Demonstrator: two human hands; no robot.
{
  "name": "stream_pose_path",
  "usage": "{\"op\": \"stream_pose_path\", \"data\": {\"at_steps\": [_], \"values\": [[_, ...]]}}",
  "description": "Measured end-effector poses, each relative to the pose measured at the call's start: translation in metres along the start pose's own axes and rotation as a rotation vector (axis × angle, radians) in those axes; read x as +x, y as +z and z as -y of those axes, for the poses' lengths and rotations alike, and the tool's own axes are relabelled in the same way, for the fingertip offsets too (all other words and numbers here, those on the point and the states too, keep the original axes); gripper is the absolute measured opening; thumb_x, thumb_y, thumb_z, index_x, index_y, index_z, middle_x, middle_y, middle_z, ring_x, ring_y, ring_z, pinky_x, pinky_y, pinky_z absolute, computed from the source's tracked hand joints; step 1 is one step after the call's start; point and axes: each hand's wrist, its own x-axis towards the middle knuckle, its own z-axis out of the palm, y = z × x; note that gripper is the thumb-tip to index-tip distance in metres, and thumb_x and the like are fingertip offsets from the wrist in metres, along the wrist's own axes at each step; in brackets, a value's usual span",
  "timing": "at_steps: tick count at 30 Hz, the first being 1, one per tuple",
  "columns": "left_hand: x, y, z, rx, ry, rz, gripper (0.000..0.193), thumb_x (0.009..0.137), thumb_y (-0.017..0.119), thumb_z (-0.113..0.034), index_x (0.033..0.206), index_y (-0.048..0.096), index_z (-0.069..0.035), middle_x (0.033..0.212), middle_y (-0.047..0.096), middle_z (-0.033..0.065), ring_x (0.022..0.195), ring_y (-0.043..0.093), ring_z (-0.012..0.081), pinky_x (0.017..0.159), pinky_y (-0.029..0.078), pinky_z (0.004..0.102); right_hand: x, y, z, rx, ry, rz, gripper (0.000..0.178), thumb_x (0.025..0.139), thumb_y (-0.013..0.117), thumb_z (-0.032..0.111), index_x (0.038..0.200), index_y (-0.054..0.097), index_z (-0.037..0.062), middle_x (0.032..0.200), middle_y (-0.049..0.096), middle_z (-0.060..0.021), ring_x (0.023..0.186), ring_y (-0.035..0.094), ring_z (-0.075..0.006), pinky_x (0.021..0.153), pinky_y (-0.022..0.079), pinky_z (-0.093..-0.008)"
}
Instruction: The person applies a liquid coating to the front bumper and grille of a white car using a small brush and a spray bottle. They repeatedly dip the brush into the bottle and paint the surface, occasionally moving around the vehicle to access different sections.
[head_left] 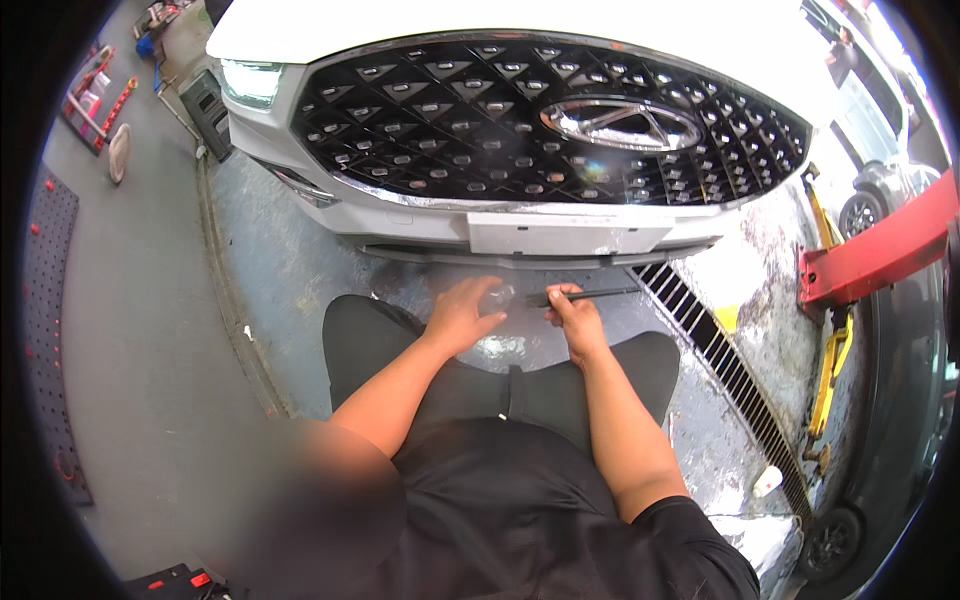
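I crouch before a white car, low by its front bumper (570, 235). My left hand (462, 318) is curled around a small clear, rounded object (497, 298), whose kind I cannot make out. Just right of it, my right hand (575, 318) pinches a thin black rod-like tool (605, 293) between thumb and fingers. The rod lies nearly level; its darker, wider end points at the clear object, and whether they touch is unclear. Above both hands rise the bumper and the black patterned grille (450, 120).
A slotted floor drain (720, 350) runs along the right. Beyond it stand a red lift arm (880, 245) with yellow parts, a dark car (900, 400) and a small white bottle (767, 481) on the floor. A perforated panel (48, 300) is at far left.
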Motion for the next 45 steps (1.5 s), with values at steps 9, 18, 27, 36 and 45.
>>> {"op": "stream_pose_path", "data": {"at_steps": [9, 18, 27, 36, 45], "values": [[0.007, 0.015, 0.037, -0.376, -0.215, 0.043, 0.067, 0.088, 0.086, -0.028, 0.145, 0.057, -0.009, 0.130, 0.069, 0.0155, 0.117, 0.069, 0.0293, 0.100, 0.054, 0.0409, -0.001, -0.001, 0.001, -0.058, 0.020, -0.065, 0.027, 0.105, 0.071, 0.032, 0.117, 0.067, 0.0082, 0.095, 0.066, 0.0005, 0.078, 0.061, -0.0099, 0.075, 0.048, -0.0267], [0.021, 0.017, 0.046, -0.361, -0.294, 0.100, 0.068, 0.088, 0.083, -0.035, 0.147, 0.057, -0.014, 0.140, 0.066, 0.0173, 0.128, 0.065, 0.0336, 0.105, 0.052, 0.0439, -0.015, 0.019, 0.029, 0.145, -0.003, -0.095, 0.024, 0.106, 0.069, 0.027, 0.120, 0.066, 0.0079, 0.093, 0.065, -0.0002, 0.079, 0.061, -0.0116, 0.077, 0.050, -0.0291], [0.030, 0.026, 0.052, -0.481, -0.378, 0.145, 0.070, 0.088, 0.087, -0.033, 0.147, 0.057, -0.015, 0.128, 0.072, 0.0188, 0.120, 0.070, 0.0303, 0.098, 0.056, 0.0424, -0.016, 0.077, 0.229, -0.234, -0.900, -0.107, 0.027, 0.097, 0.075, 0.004, 0.121, 0.063, -0.0006, 0.111, 0.068, -0.0080, 0.101, 0.061, -0.0122, 0.092, 0.050, -0.0282], [0.035, 0.034, 0.071, -0.529, -0.374, 0.104, 0.068, 0.086, 0.086, -0.036, 0.145, 0.058, -0.016, 0.133, 0.070, 0.0139, 0.122, 0.069, 0.0311, 0.102, 0.055, 0.0436, 0.069, 0.153, 0.303, -1.184, -1.748, -0.379, 0.024, 0.082, 0.080, 0.014, 0.104, 0.074, 0.0184, 0.104, 0.076, -0.0013, 0.098, 0.072, -0.0225, 0.090, 0.049, -0.0362], [0.036, 0.021, 0.060, -0.525, -0.360, 0.124, 0.071, 0.084, 0.085, -0.037, 0.146, 0.057, -0.015, 0.132, 0.069, 0.0113, 0.121, 0.068, 0.0304, 0.101, 0.055, 0.0432, 0.063, 0.157, 0.307, -1.330, -1.779, -0.505, 0.017, 0.081, 0.075, 0.006, 0.096, 0.075, 0.0145, 0.096, 0.078, -0.0054, 0.090, 0.075, -0.0250, 0.086, 0.053, -0.0362]]}}
